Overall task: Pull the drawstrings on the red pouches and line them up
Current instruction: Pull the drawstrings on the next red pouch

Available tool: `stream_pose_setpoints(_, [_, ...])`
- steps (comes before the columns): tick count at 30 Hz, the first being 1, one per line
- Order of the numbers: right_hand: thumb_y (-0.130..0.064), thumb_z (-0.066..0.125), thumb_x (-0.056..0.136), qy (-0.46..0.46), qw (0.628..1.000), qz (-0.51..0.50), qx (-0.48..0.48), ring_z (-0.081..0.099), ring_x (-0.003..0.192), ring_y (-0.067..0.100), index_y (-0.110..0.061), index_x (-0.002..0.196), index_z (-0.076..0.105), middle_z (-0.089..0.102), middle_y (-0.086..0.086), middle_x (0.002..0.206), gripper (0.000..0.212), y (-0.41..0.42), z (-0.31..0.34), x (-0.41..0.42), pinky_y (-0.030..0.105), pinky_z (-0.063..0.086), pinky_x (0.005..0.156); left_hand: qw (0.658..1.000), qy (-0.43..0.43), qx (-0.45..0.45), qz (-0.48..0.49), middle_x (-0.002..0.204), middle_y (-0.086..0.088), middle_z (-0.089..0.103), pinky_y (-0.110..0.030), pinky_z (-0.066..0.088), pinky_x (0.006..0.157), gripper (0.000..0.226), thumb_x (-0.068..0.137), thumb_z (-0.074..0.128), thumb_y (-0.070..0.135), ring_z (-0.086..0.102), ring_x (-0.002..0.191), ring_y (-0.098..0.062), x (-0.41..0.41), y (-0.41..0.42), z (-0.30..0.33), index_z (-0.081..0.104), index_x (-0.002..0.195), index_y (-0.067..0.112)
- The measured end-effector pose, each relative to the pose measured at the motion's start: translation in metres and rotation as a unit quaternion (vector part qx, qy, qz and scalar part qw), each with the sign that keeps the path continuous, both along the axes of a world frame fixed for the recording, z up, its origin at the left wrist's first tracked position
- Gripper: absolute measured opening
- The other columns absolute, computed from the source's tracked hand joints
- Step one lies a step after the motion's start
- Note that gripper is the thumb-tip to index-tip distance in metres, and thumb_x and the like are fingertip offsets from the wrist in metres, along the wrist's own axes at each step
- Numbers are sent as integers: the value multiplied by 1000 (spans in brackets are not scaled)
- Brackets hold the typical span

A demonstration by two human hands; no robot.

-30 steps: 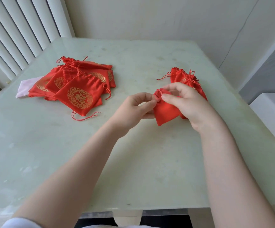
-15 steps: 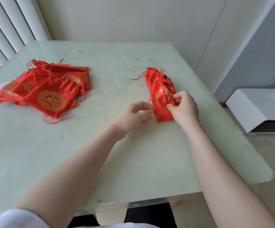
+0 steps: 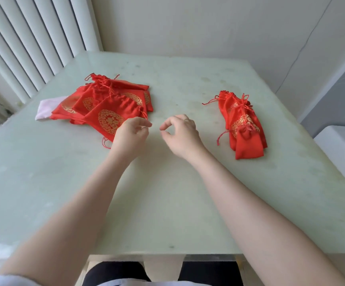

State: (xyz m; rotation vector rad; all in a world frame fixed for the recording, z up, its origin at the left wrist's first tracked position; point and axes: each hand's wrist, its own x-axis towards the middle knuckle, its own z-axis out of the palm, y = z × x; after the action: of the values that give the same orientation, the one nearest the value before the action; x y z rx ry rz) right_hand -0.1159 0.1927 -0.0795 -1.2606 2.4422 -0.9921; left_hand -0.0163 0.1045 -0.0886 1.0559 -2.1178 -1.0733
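Two hands, left hand and right hand, hover empty, fingers relaxed, between loose pile and finished row; I should pinch the nearest pouch's strings.

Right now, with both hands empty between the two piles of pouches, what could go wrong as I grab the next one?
The left hand is by the loose pile, where cords tangle across several pouches; pulling one could drag others along. The closed row overlaps tightly near the table edge, so a careless placement by the right hand might knock it crooked.
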Motion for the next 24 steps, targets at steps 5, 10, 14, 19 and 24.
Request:
stream_pose_setpoints(5, [-20, 55, 88, -40, 999, 28, 19, 42, 120, 28, -17, 98, 64, 50, 9, 123, 13, -32, -7, 17, 38, 36, 101, 981, -106, -162, 10, 121, -9, 52, -36, 38, 90, 31, 83, 64, 14, 44, 111, -35, 24, -37, -7, 60, 114, 12])
stream_pose_setpoints(10, [-19, 56, 88, -78, 996, 33, 9, 47, 113, 22, -17, 96, 63, 52, 8, 119, 11, -43, -11, 27, 21, 33, 79, 963, -205, -175, -10, 118, -12, 51, -41, 43, 85, 42, 80, 69, 25, 47, 110, -36, 28, -56, -15, 55, 116, 9])
stream_pose_setpoints(14, [-17, 56, 88, -108, 994, 11, -29, 52, 103, 15, -17, 96, 61, 57, 2, 109, 10, -46, -13, 23, 21, 34, 78, 957, -164, -237, 21, 100, -15, 59, -38, 42, 70, 15, 87, 52, 11, 52, 95, -36, 24, -57, -20, 61, 97, 5])
stream_pose_setpoints(19, [-37, 53, 87, -212, 957, -110, -164, 64, 89, 21, -14, 94, 65, 69, 3, 93, 27, -48, -7, 15, 36, 50, 81, 952, 95, -262, -128, 81, -3, 55, -23, 37, 65, 12, 82, 49, 14, 50, 74, -16, 24, -37, -8, 57, 82, 6])
stream_pose_setpoints(24, [-25, 52, 93, -388, 873, -133, -265, 64, 85, 16, -16, 88, 64, 68, 2, 90, 16, -37, 2, 1, 32, 53, 78, 917, 100, -266, -281, 85, 6, 52, -22, 41, 70, 17, 83, 49, 20, 49, 76, -9, 17, -24, -10, 59, 83, 6])
